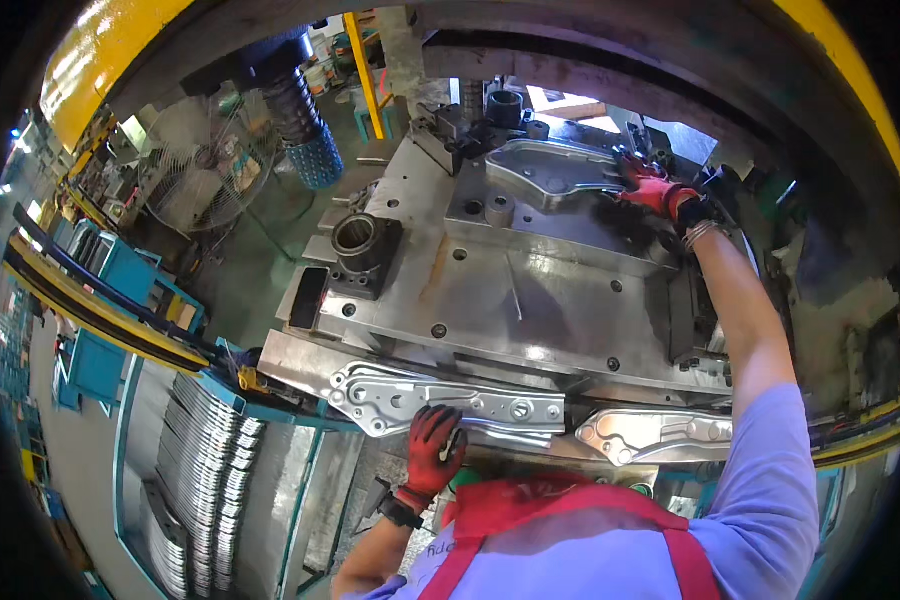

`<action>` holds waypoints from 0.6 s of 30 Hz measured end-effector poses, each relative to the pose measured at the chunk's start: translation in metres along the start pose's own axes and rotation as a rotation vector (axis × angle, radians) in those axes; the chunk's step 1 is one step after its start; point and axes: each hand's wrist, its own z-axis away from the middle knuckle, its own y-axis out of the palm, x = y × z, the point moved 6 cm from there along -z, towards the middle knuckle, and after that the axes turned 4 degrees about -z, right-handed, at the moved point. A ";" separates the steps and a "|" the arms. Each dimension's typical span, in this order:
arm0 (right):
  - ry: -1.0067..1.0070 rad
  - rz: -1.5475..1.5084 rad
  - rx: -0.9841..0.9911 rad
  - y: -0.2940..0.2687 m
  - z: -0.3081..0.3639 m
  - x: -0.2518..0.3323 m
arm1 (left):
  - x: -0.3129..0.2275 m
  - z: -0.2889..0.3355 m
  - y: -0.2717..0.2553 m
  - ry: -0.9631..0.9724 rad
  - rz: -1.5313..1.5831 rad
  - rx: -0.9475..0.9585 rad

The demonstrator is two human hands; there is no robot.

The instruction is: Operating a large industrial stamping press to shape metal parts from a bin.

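Note:
My left hand (434,452), in a red and black glove, is closed at the near edge of a stamped metal bracket (490,403) with holes and raised ribs. The bracket lies along the front edge of the press die (560,300). My right arm reaches far across the die. There my right hand (652,188), gloved in the same way, is closed at the right end of a similarly shaped metal panel (550,168) on the raised die block (580,228). Its fingertips are partly hidden in shadow. Another stamped bracket (660,432) lies at the front right.
A guide bushing (355,236) stands up at the die's left corner. The dark upper press (610,55) overhangs the far side. At lower left, a teal-framed rack (120,480) holds many stacked metal parts (205,480). A yellow rail (120,325) and a fan (208,165) are on the left.

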 end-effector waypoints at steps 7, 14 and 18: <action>0.156 0.119 0.000 -0.001 0.018 0.016 | -0.003 0.002 -0.016 -0.017 0.054 -0.097; -0.421 -0.259 -0.473 0.009 0.218 0.143 | 0.043 0.084 -0.026 -0.433 0.240 -0.461; -0.323 -0.489 -0.504 0.102 0.351 0.110 | 0.123 0.168 0.044 -0.949 0.787 -0.211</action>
